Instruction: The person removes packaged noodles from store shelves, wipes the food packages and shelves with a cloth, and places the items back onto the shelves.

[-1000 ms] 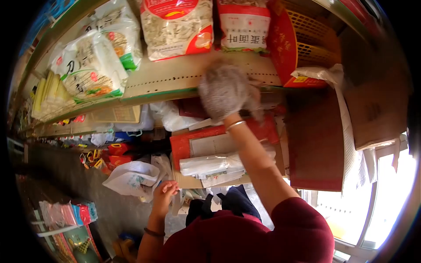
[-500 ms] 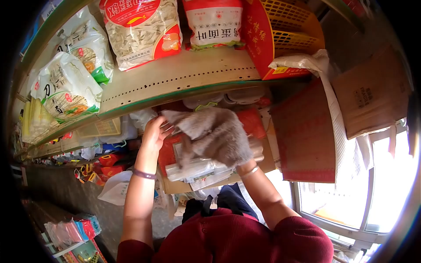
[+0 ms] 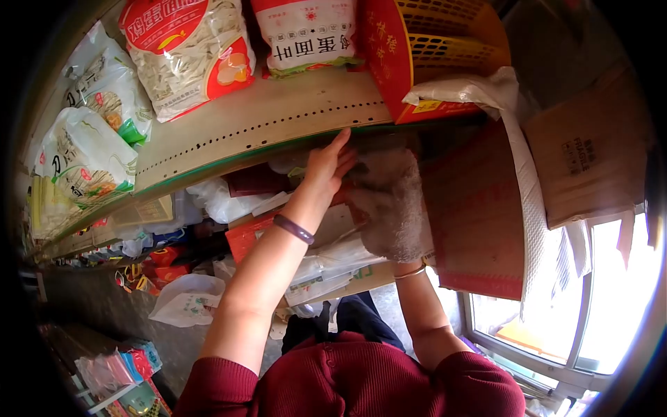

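A fluffy grey-brown cloth (image 3: 392, 201) hangs over my right hand, hiding its fingers; only the wrist with a thin bangle shows below it. My left hand (image 3: 328, 165) is just left of the cloth, under the front edge of the shelf (image 3: 264, 125). Its thumb points up and stands apart from the fingers, which are slightly blurred, and I see nothing held in it. Beneath both hands is an open cardboard box (image 3: 372, 278) with clear plastic packs (image 3: 323, 267) in it.
Noodle bags (image 3: 191, 55) and a red-and-yellow display box (image 3: 396, 62) stand on the shelf above. Cardboard (image 3: 472, 208) rises close on the right, beside a glass door (image 3: 528, 326). A white plastic bag (image 3: 186, 300) lies lower left.
My left hand has let go of the cloth's edge and moved right and up toward the shelf edge. The cloth has shifted right with my right hand and hangs more upright.
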Demonstrator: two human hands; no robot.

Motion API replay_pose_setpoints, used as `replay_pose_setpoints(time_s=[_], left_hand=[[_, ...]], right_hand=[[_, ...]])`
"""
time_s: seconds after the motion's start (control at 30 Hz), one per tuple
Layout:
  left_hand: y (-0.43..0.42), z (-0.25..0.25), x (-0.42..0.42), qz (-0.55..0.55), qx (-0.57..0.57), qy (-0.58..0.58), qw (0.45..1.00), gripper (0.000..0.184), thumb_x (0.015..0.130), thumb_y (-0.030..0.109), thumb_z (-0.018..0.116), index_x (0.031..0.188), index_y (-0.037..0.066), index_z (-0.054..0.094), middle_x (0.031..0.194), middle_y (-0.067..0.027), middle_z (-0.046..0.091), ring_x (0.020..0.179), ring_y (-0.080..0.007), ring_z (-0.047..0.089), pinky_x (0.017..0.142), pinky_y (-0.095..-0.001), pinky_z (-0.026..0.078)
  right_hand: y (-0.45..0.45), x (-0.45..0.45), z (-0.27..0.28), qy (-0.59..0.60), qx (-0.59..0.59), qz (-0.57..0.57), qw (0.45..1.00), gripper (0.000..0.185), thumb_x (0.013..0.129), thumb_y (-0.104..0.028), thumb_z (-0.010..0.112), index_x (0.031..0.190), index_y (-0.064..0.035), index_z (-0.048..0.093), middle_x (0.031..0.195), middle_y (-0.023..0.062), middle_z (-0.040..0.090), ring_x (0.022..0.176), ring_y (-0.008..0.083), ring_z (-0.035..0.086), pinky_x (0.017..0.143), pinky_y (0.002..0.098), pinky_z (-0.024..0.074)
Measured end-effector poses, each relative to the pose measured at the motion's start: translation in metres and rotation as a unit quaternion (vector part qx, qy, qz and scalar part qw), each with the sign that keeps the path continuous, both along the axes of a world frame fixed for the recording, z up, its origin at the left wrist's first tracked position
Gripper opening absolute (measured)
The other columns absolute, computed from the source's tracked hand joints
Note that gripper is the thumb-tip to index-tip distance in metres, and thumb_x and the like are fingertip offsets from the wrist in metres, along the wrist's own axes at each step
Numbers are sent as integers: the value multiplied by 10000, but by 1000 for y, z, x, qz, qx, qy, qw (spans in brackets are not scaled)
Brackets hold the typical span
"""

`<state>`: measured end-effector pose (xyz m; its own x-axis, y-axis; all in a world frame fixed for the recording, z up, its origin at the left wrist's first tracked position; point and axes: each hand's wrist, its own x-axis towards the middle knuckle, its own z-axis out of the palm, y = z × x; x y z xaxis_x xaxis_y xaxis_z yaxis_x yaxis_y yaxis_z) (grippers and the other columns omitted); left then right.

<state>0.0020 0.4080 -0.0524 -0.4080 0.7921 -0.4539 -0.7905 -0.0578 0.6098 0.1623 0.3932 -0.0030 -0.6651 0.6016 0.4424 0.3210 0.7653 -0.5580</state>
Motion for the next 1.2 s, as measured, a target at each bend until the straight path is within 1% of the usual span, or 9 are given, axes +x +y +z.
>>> replay_pose_setpoints(time_s=[0.07,0.17,0.33,0.43,0.53,0.7,1.0,1.1,1.2], left_hand=[[19,0,13,4,-62,-37,997,517,715,236,740,1126,45,491,1086,-85,534,986,-262,530,826,-365,442],[40,-3,31,32,-18,-8,999,449,714,236,741,1072,59,535,1010,-67,573,935,-238,562,821,-348,432],[50,-18,35,56,9,-13,998,371,758,99,675,1066,-24,509,1026,-125,564,914,-270,571,796,-366,477],[47,-22,36,56,29,-1,998,316,769,37,630,1052,-43,514,1028,-133,566,889,-266,576,779,-367,480],[47,-19,36,54,21,-2,998,258,755,-17,606,1006,-43,549,987,-127,586,876,-250,583,767,-352,487],[49,-21,35,54,-22,8,998,243,736,-62,591,976,-38,572,953,-116,604,874,-225,587,767,-316,487],[48,-25,35,96,27,-7,995,252,740,-111,555,961,9,553,956,-107,596,891,-214,591,797,-320,492],[47,-28,33,69,43,-2,997,265,748,-109,542,991,-3,530,961,-119,593,908,-247,587,858,-373,490],[49,-26,36,67,51,-6,996,252,745,-112,542,978,-16,528,950,-123,590,914,-266,582,888,-421,478]], right_hand=[[9,9,-11,-14,12,5,1000,202,619,-41,559,814,-39,613,967,178,508,906,347,460,800,410,383],[20,27,-19,-30,25,-12,999,197,603,-44,546,785,-39,621,1003,213,494,953,397,436,836,452,360],[42,50,-34,-101,120,-17,987,198,635,-50,539,819,-46,613,975,192,503,931,370,472,806,422,395],[61,32,-49,-72,-17,-41,996,206,663,-69,538,861,-55,593,978,182,508,953,326,483,793,396,414],[86,-6,-44,-175,100,-106,974,210,679,-76,533,883,-52,574,984,160,520,926,280,505,777,353,427],[94,-11,-44,-85,48,-13,995,229,675,-107,538,895,-46,566,904,136,545,857,263,538,715,345,438],[122,8,-10,-144,227,-137,953,236,624,-220,577,794,-59,594,735,124,555,699,266,554,621,361,442],[142,29,2,-164,283,-196,924,249,606,-258,590,761,-63,603,679,120,558,646,267,560,590,366,443],[194,51,-21,-197,290,-273,896,242,616,-280,600,718,-60,609,669,129,564,636,272,561,587,370,443]])
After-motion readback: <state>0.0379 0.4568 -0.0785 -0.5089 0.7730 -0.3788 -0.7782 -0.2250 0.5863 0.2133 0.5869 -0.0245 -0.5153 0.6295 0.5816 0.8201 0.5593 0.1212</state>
